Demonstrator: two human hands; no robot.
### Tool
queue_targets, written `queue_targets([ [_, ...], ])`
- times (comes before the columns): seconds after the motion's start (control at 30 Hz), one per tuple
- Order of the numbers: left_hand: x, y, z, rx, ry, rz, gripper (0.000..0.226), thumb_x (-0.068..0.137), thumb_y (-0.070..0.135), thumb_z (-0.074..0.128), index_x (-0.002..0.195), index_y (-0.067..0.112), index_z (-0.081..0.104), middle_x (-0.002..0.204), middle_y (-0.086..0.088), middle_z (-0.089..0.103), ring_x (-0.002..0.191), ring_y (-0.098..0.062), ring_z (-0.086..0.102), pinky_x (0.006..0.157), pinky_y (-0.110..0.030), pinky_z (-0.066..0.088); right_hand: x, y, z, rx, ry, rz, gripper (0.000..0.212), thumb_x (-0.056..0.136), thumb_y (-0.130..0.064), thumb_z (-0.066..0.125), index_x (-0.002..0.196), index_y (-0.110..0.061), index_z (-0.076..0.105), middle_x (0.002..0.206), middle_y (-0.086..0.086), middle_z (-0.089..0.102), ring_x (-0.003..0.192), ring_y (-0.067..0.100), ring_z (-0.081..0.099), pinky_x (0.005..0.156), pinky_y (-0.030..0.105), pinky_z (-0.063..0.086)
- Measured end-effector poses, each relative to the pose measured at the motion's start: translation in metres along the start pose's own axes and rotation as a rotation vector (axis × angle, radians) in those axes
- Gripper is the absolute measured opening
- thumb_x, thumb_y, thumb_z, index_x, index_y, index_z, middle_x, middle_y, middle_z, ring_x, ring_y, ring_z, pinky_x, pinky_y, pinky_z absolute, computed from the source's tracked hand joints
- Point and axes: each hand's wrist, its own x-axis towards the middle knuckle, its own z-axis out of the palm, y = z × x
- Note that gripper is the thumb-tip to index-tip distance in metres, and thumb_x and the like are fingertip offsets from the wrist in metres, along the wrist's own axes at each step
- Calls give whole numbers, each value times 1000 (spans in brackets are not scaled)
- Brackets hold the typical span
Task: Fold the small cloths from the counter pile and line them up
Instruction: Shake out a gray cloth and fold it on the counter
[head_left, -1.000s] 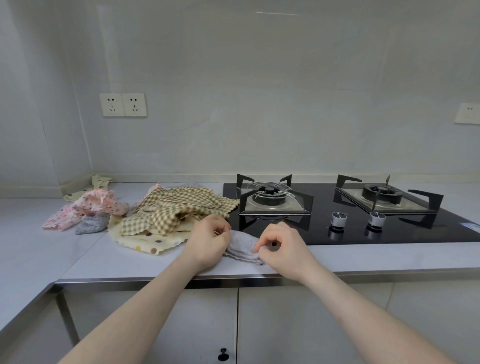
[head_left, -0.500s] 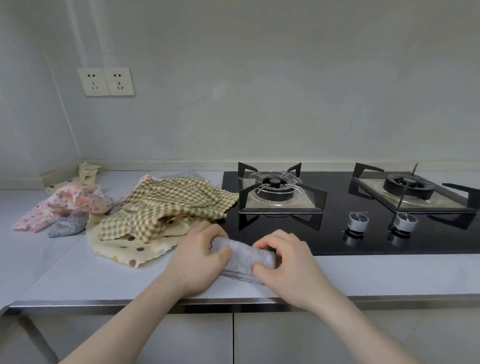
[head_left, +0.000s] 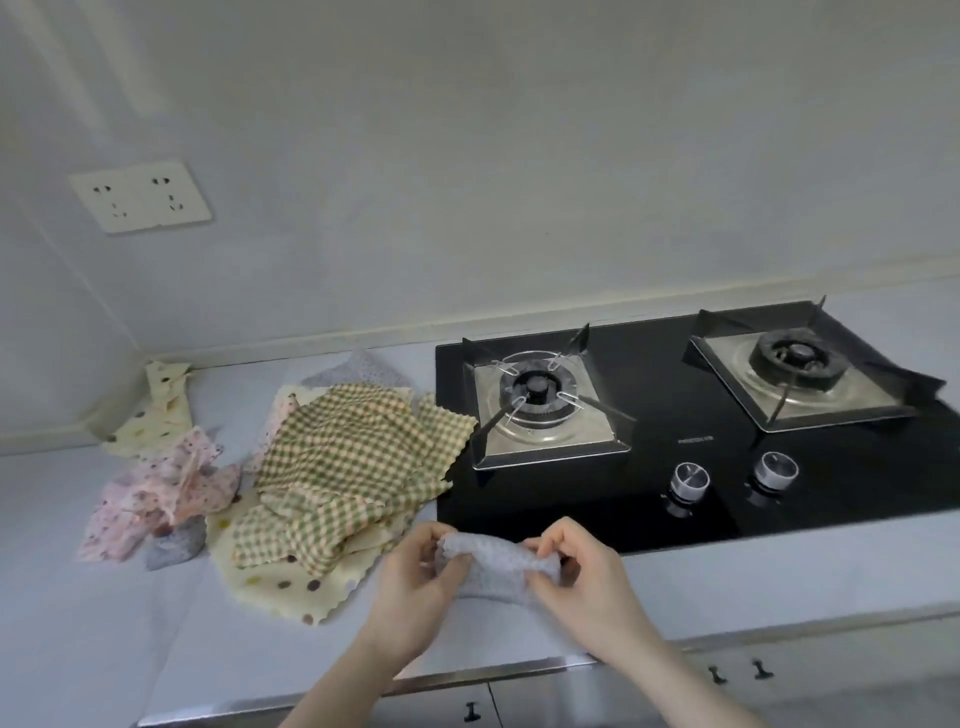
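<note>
At the front edge of the counter (head_left: 727, 587), just in front of the black stove (head_left: 675, 467), both hands are bunched around a small grey cloth (head_left: 496, 569). The left hand (head_left: 415, 587) pinches its left end, the right hand (head_left: 582, 577) pinches the right end, fingers curled in tight. The pile sits just to the left: a green checked cloth (head_left: 353, 462) over a cream dotted one (head_left: 291, 587), with a pink flowery cloth (head_left: 161, 488) further left.
</note>
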Motion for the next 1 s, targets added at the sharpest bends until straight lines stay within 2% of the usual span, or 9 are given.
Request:
queue_targets([
  [0.13,-17,83,-7,60,-34,45,10,97,13,68,95,22,65,81,8,67,73,-10,61,66,-22,49,-24,-56,-51,41,-3,152,36,82,-18,79,106,-32,57,88,-3,76,73,2,62,71,18,49],
  [0.23,-17,153,-4,80,-130,61,8,97,17,69,94,20,62,69,7,59,60,-15,52,55,-29,44,-44,-97,-109,51,83,169,27,84,-16,79,102,-32,68,76,-1,75,67,3,60,70,18,46],
  [0.33,-18,213,13,64,-237,99,11,97,27,70,97,18,64,80,-1,70,75,-28,68,71,-43,57,-71,-127,-166,58,142,189,21,85,-23,81,104,-30,74,83,-6,78,75,9,67,77,21,51],
  [0.4,-17,251,30,79,-304,137,20,98,32,68,94,14,62,79,1,69,75,-20,67,75,-41,56,-87,-140,-204,74,185,193,20,87,-27,80,105,-30,75,88,-7,79,83,11,70,80,20,53],
  [0.47,-15,288,53,100,-367,175,30,99,40,66,95,11,61,83,-4,71,77,-23,68,76,-41,56,-102,-147,-241,89,250,193,16,88,-26,79,103,-28,76,90,-7,78,81,6,69,77,19,51],
  [0.53,-13,322,80,123,-417,221,30,100,41,64,96,11,62,84,-3,71,77,-25,68,69,-30,54,-115,-147,-277,124,315,213,11,90,-24,77,101,-24,76,83,-4,77,74,4,66,69,19,48],
  [0.63,-7,365,131,158,-434,313,17,101,37,63,92,23,62,77,6,68,59,-18,58,54,-20,44,-134,-135,-332,158,397,254,10,93,-26,73,102,-22,73,76,1,75,70,7,64,65,24,50],
  [0.87,11,436,282,197,-473,315,23,100,40,63,86,22,64,70,3,68,59,-6,59,59,-17,46,-167,-88,-475,121,505,268,6,96,-23,70,95,-17,69,60,-4,67,56,8,57,62,28,49],
  [1.0,18,465,361,217,-473,263,32,100,41,63,83,15,63,71,-1,74,57,-5,61,56,-15,46,-173,-59,-555,95,499,313,11,94,-29,72,98,-19,68,60,-3,67,63,13,61,64,30,48],
])
